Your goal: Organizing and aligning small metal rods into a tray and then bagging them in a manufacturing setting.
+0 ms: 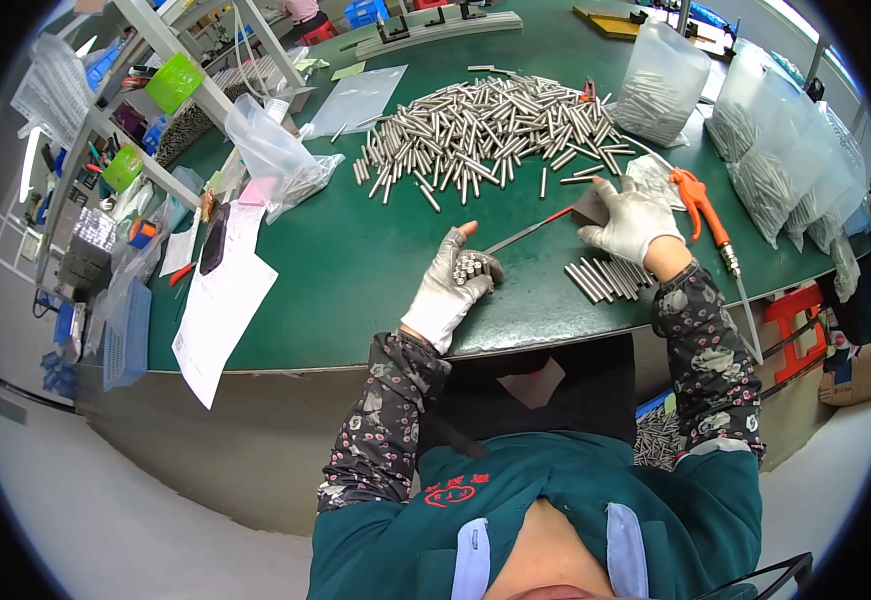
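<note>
Along the near edge of a green worktable [336,300] — bundled metal pins [474,266] in a gloved left hand [443,298].

The left fingers curl around the bundle, round ends facing up; the right hand [631,222], also gloved, grips a dark block [588,209] — how tightly, I cannot tell. Between the 2 hands runs a slim red-ended metal tool [528,232]. A row of loose pins [606,279] lies nearer the edge, below the right hand; a broad pin heap [486,130] spreads beyond, an orange air gun [694,195] to the right.
</note>
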Tool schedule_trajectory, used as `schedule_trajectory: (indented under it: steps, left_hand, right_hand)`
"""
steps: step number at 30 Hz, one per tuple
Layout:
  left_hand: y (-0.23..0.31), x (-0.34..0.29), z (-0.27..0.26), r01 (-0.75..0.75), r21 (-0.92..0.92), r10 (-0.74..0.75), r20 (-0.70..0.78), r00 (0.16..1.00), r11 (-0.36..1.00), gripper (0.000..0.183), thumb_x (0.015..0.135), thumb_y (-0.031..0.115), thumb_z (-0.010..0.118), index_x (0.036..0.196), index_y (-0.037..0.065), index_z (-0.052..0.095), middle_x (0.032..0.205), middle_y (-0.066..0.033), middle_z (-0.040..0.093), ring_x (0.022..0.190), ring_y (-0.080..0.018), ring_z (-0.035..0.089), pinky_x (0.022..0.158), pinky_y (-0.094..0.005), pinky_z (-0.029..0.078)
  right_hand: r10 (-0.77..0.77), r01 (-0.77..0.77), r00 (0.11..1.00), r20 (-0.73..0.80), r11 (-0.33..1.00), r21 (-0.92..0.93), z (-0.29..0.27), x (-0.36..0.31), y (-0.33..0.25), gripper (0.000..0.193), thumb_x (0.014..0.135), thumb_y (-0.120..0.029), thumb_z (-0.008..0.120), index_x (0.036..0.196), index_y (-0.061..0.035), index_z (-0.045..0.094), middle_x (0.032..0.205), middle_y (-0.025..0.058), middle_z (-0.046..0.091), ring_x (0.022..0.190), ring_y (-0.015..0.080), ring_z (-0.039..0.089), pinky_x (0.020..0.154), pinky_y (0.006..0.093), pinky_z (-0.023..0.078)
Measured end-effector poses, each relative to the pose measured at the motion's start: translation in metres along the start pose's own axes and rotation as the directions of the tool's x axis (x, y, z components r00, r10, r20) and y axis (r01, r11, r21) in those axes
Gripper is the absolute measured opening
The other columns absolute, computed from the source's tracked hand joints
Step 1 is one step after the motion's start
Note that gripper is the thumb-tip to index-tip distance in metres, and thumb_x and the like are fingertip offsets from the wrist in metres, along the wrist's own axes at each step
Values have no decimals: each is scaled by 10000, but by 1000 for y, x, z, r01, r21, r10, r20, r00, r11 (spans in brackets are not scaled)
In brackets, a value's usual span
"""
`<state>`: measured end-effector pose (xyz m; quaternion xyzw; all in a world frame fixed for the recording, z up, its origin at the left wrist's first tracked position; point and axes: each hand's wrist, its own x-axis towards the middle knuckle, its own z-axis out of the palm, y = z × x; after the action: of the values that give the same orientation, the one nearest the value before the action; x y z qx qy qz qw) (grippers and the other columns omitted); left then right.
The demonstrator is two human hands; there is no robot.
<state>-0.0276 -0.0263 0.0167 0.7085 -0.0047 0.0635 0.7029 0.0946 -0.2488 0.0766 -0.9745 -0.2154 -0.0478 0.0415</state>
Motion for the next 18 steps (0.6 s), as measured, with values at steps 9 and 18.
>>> schedule_trajectory:
  steps: [9, 18]
  left_hand:
    - [-8, 1, 0, -10, -82, 10, -6, 1000, 997, 725, 779, -72, 551, 1404, 50, 204, 885, -58, 609, 786, -102, 567, 778, -226, 464]
    - [-7, 4, -1, -3, 15, 1, 147, 989, 1000, 597, 851, 448, 566, 1360, 228, 346, 1151, -96, 537, 1050, -226, 536, 850, -375, 499]
  right_hand:
    - [-244, 311, 933, -264, 916, 254, -16, -16, -20, 475, 649, -202, 660, 1116, -128, 615, 1167, 210, 523, 1009, 353, 540, 879, 401, 438]
    - [-437, 477, 848, -300, 876, 73, -21, -2, -62, 414, 658, -191, 631, 1068, -132, 646, 1117, 221, 526, 1011, 356, 510, 898, 418, 394]
